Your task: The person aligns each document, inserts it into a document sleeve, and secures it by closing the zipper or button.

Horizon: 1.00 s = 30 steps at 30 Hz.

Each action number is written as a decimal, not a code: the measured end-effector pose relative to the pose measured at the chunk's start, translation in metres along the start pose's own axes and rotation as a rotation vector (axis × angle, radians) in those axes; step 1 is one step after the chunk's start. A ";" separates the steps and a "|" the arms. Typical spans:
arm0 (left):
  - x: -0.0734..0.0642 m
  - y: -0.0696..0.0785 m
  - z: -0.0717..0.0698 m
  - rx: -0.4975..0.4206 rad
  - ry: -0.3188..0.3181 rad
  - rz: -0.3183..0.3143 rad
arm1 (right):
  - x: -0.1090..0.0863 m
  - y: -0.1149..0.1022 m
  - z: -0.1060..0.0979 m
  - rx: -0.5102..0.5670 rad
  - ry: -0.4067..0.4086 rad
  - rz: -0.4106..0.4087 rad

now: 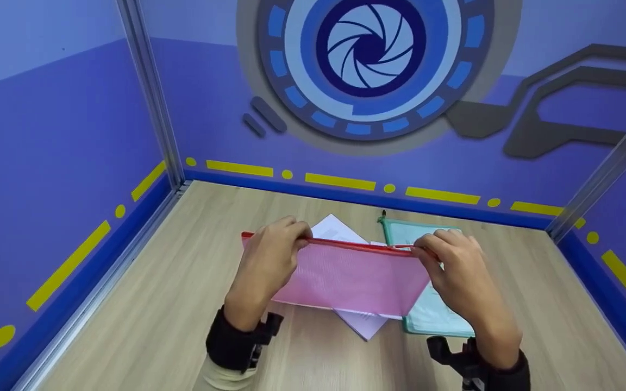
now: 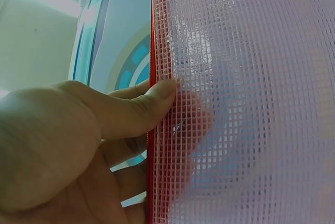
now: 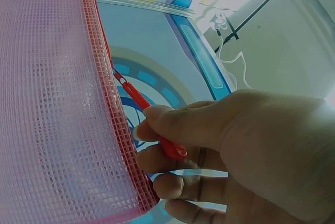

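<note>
A pink mesh zipper pouch [image 1: 345,277] with a red zipper edge is held up over the table, its long zippered side at the top. My left hand [image 1: 269,255] pinches that edge near its left end, the thumb [image 2: 162,90] lying on the near side of the mesh and the fingers behind. At the right end, my right hand [image 1: 462,271] grips the red zipper pull [image 3: 137,96] between thumb and index finger. The pull's cord runs from the slider into the fingers, and the other fingers curl beside the pouch's corner.
White printed sheets [image 1: 335,227] lie on the wooden table [image 1: 144,304] behind and below the pouch, partly hidden by it. A green zipper pouch [image 1: 438,315] lies to the right, partly under the right hand. Blue-purple panels [image 1: 204,108] stand around the table.
</note>
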<state>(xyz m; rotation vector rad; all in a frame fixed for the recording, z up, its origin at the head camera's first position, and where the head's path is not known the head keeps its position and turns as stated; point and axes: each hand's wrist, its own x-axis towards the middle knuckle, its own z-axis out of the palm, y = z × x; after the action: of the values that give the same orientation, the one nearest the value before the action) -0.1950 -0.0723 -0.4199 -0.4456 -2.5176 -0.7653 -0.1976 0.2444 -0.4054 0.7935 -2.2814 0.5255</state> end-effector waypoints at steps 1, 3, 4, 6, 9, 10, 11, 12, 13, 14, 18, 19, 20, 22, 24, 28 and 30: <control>0.000 0.000 0.000 0.000 0.004 0.002 | 0.000 0.000 0.000 0.000 0.000 0.002; 0.000 0.000 0.000 0.001 0.008 0.001 | 0.000 0.000 0.000 -0.001 -0.001 0.005; 0.000 0.000 0.000 0.001 0.008 -0.001 | 0.000 0.000 0.000 -0.003 -0.002 0.006; 0.000 0.000 0.000 0.006 0.009 -0.003 | 0.000 -0.001 0.000 -0.004 -0.003 0.009; 0.000 0.000 0.000 0.012 0.008 -0.001 | 0.000 -0.001 0.000 -0.003 -0.003 0.015; 0.000 0.000 0.000 0.013 0.007 -0.003 | 0.000 0.000 0.000 -0.002 -0.003 0.016; 0.001 0.000 0.000 0.015 0.007 -0.004 | 0.000 0.000 0.000 -0.002 -0.004 0.019; 0.001 0.000 0.000 0.016 0.006 -0.007 | 0.000 0.000 0.000 -0.003 -0.004 0.020; 0.001 0.000 -0.001 0.018 0.007 -0.009 | 0.000 0.000 0.000 -0.005 -0.005 0.021; 0.001 0.000 -0.001 0.020 0.008 -0.011 | 0.000 0.000 0.000 -0.008 -0.004 0.022; 0.001 0.000 -0.002 0.036 0.009 -0.011 | 0.000 0.002 0.000 -0.009 0.006 0.008; 0.001 0.000 -0.003 0.038 0.009 -0.014 | 0.000 0.002 -0.001 -0.010 0.008 0.005; 0.001 0.000 -0.003 0.041 0.009 -0.015 | 0.000 0.002 -0.001 -0.011 0.009 0.002; 0.002 0.000 -0.003 0.042 0.012 -0.018 | 0.000 0.002 -0.001 -0.014 0.011 0.002; 0.002 0.000 -0.003 0.042 0.015 -0.019 | -0.001 0.002 -0.001 -0.019 0.009 0.009; 0.001 -0.001 -0.003 0.049 0.013 -0.027 | -0.001 0.001 -0.001 -0.024 0.003 0.024; 0.001 -0.001 -0.003 0.047 0.010 -0.040 | -0.001 0.001 -0.002 -0.023 0.001 0.034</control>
<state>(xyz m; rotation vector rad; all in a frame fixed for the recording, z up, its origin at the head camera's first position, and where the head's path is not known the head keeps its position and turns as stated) -0.1955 -0.0749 -0.4178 -0.3755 -2.5364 -0.7193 -0.1970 0.2469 -0.4051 0.7446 -2.2994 0.5135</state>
